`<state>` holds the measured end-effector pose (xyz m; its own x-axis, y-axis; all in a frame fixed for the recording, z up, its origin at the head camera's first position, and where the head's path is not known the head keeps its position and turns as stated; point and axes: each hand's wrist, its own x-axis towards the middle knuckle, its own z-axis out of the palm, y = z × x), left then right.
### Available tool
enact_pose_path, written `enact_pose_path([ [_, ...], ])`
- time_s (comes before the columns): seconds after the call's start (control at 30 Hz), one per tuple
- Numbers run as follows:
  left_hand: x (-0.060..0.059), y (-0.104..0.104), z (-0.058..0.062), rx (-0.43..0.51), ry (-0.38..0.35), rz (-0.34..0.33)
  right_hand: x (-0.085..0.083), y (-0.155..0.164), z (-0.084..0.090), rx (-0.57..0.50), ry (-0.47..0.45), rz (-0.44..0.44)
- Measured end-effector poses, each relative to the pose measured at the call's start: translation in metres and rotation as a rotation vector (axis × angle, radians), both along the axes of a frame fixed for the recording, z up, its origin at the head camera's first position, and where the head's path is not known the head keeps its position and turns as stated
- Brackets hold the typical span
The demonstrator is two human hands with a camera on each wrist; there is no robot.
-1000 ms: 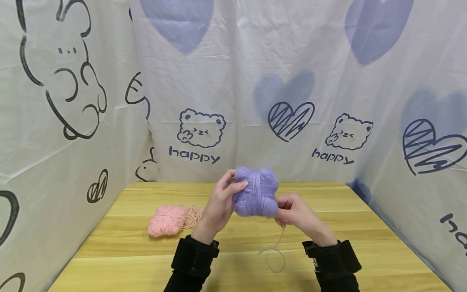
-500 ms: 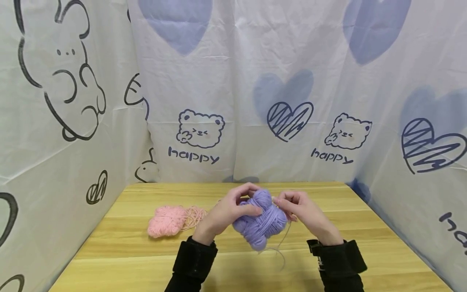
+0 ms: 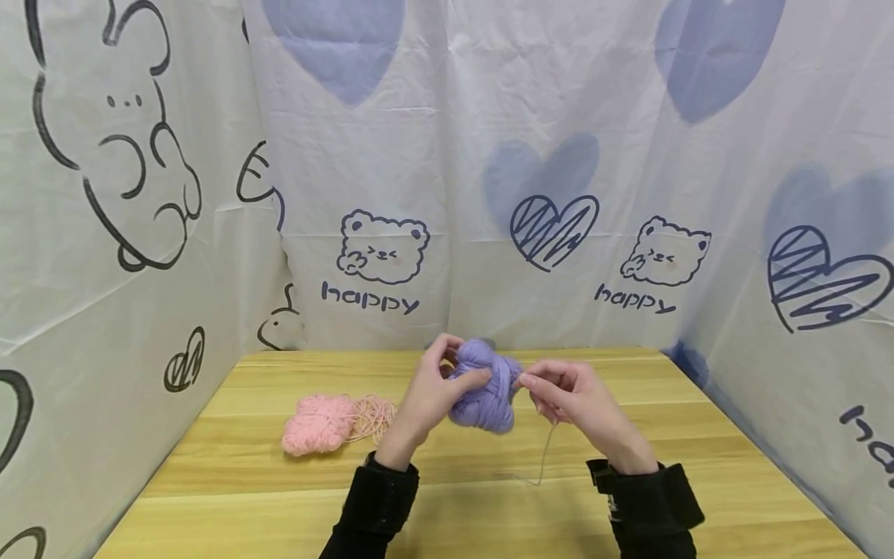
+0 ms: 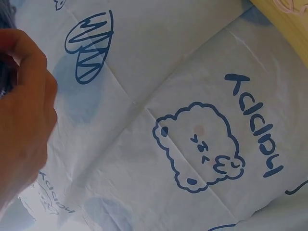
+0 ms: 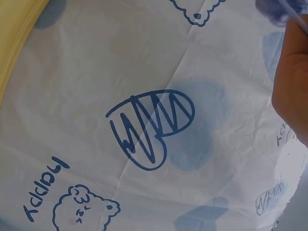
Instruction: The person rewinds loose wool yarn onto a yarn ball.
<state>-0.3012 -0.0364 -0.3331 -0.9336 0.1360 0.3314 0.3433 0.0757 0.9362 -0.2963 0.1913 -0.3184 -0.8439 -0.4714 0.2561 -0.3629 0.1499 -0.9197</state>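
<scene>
A ball of purple yarn (image 3: 483,388) is held in the air above the wooden table (image 3: 461,497). My left hand (image 3: 438,388) grips it from the left, thumb across its front. My right hand (image 3: 569,396) pinches the purple strand (image 3: 545,450) just right of the ball; the strand hangs down to the table. In the left wrist view only the back of my left hand (image 4: 24,120) shows. The right wrist view has my right hand (image 5: 292,91) at the edge and a bit of the strand (image 5: 297,15).
A pink bundle of yarn (image 3: 321,423) with loose strands (image 3: 373,413) lies on the table to the left. White printed cloth walls (image 3: 559,178) close in the table on the left, back and right.
The purple ball was turned, lowered toward the table, then lifted a little again. My right hand moved from below the ball up to its right side, drawing in the loose strand.
</scene>
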Motion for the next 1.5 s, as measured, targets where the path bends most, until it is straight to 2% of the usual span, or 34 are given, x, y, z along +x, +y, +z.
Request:
enact_pose_path([
  [0.3,0.0,-0.001,0.005,0.247,0.027,0.077,-0.003,-0.006,-0.003,0.054,0.032,0.124],
  [0.43,0.0,-0.002,0.007,0.347,0.022,0.086,-0.004,-0.008,-0.005,0.07,0.036,0.172],
  [0.57,0.001,-0.003,0.01,0.426,0.008,0.041,-0.005,-0.011,-0.007,0.091,0.025,0.186],
  [0.7,0.001,-0.004,0.011,0.454,-0.008,-0.062,-0.008,-0.012,-0.01,0.083,0.031,0.188],
  [0.87,0.001,-0.006,0.011,0.442,-0.03,-0.215,-0.01,-0.006,-0.012,0.077,0.069,0.217],
  [1.07,0.001,-0.011,0.01,0.412,-0.038,-0.354,-0.012,0.005,-0.01,0.105,0.092,0.283],
  [1.2,0.001,-0.014,0.008,0.338,-0.054,-0.453,-0.013,0.01,-0.01,0.09,0.074,0.288],
  [1.33,0.003,-0.014,0.006,0.178,-0.054,-0.516,-0.013,0.011,-0.009,0.086,0.043,0.204],
  [1.5,0.005,-0.013,0.005,0.027,-0.033,-0.485,-0.01,0.007,-0.007,0.083,-0.008,0.026],
])
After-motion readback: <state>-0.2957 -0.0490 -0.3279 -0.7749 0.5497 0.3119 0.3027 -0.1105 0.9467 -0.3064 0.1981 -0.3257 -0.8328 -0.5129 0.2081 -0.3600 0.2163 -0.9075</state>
